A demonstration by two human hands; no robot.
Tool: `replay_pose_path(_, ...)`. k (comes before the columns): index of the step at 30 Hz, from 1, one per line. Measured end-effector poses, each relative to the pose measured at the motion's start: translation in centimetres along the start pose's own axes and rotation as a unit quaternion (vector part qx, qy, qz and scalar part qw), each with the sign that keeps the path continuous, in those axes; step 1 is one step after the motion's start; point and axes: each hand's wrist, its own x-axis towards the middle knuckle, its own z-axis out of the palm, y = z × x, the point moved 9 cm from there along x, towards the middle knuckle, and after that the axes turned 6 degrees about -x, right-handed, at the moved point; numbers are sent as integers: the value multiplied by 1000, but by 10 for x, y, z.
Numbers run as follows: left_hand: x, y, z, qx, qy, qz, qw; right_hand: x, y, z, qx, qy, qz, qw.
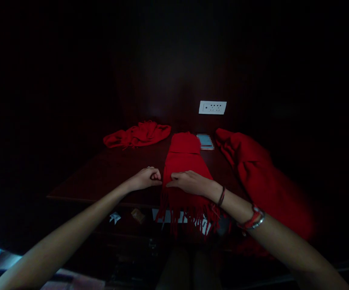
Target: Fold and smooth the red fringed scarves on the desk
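Note:
A red fringed scarf (185, 161) lies folded in a long strip on the dark wooden table, with its tassels hanging over the front edge. My left hand (146, 178) is closed just beside the scarf's left edge, fingers curled and thumb pointing toward it; nothing shows in its grasp. Over the scarf's lower part, my right hand (189, 182) rests with bent fingers and its thumb toward the left edge. Whether it pinches any cloth is hidden. Bracelets circle the right wrist and forearm.
Another crumpled red scarf (141, 135) lies at the back left, and a larger heap of red cloth (259, 173) spreads along the right. A pale blue packet (205, 141) sits behind the folded scarf. The wall carries a white socket (212, 107). Small items show in an open space below the tabletop (102, 177).

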Motion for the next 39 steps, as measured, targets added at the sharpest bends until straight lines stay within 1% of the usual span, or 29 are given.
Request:
replay_pose_path(3,2,-3,3,-17,15,3,1000,11,-4,1,-34,-6,-29,999)
replay_pose_path(6,1,1,3,-3,44,13,999,16,-3,-13,-1,7,-35,999)
replay_pose_path(10,-1,11,6,3,58,19,998,19,10,-43,76,74,-4,994)
replay_pose_path(12,-1,11,6,-23,41,27,999,22,15,-48,105,101,12,989)
replay_pose_path(13,-1,9,6,-51,26,25,998,25,15,-45,115,103,16,988)
replay_pose_path(15,0,-4,0,-121,10,5,993,28,12,-29,124,85,21,988)
replay_pose_path(17,0,-24,-11,-176,30,-36,983,28,9,-10,125,62,36,990)
replay_pose_path(19,1,-40,-19,-200,53,-73,976,22,11,1,139,59,58,987)
replay_pose_path(21,1,-46,-20,-198,55,-96,974,9,14,2,164,79,76,980)
replay_pose_path(23,2,-42,-17,-163,56,-108,979,-9,25,-5,180,106,109,972)
replay_pose_path(24,3,-38,-16,-135,60,-113,982,-21,35,-10,177,121,147,966)
replay_pose_path(26,7,-27,-11,-79,58,-119,988,-50,62,-13,156,132,259,944)
replay_pose_path(28,13,-20,-5,-32,46,-126,990,-79,88,-4,149,100,372,911)
replay_pose_path(30,19,-17,2,7,33,-138,990,-100,105,13,186,41,447,874)
replay_pose_path(32,23,-17,6,32,26,-149,988,-112,115,31,249,4,491,835)
replay_pose_path(34,24,-16,7,37,30,-154,987,-114,120,42,289,-4,517,806)
replay_pose_path(36,22,-11,3,40,46,-150,987,-109,124,45,298,3,530,793)
replay_pose_path(39,17,-2,-5,43,80,-137,986,-99,127,44,311,16,545,778)
